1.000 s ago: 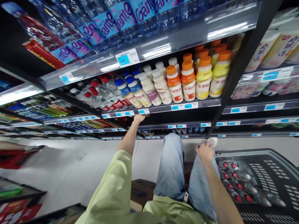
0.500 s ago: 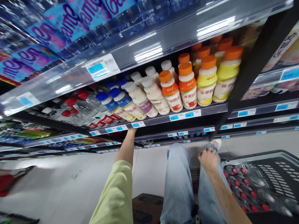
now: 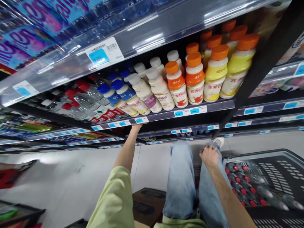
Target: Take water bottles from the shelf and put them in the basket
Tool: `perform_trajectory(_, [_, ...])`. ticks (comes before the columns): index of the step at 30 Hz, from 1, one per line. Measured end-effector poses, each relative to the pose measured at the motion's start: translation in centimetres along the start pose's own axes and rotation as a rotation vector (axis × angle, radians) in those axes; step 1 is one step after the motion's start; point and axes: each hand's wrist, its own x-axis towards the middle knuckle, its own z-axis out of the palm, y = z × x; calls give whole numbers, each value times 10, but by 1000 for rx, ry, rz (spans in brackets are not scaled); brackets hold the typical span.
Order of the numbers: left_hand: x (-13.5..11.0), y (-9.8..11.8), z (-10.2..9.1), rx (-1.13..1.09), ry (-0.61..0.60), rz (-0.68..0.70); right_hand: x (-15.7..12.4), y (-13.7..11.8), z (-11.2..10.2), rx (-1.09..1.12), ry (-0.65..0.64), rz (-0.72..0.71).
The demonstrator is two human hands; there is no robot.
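My left hand (image 3: 136,126) reaches in beneath the front edge of the bottle shelf (image 3: 161,116); its fingers are hidden under the shelf, so I cannot see whether they hold anything. Just above it stand milk-drink bottles with blue caps (image 3: 125,98), white caps (image 3: 142,91) and orange caps (image 3: 196,79). Over my right knee, on the blue jeans (image 3: 205,186), rests my right hand (image 3: 210,155), its fingers apart and holding nothing.
On my right, a dark basket (image 3: 288,155) holds several clear bottles with red caps (image 3: 242,190). A brown carton (image 3: 148,202) lies on the floor left of my legs. Clear red-capped bottles (image 3: 80,103) fill the shelf's left section. Packed bottles (image 3: 49,15) sit on the shelf above.
The view has tilted and moved slightly closer to the shelf. My left hand stays under the shelf edge, with a little more of its wrist showing. My right hand remains on the knee.
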Motion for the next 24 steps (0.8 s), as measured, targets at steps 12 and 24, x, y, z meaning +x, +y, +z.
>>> perform_trajectory(12, [-100, 61, 22, 383, -203, 24, -17, 14, -5, 91, 58, -21])
perform_trajectory(24, [-186, 141, -2, 327, -251, 225, -74, 27, 12, 74, 162, -80])
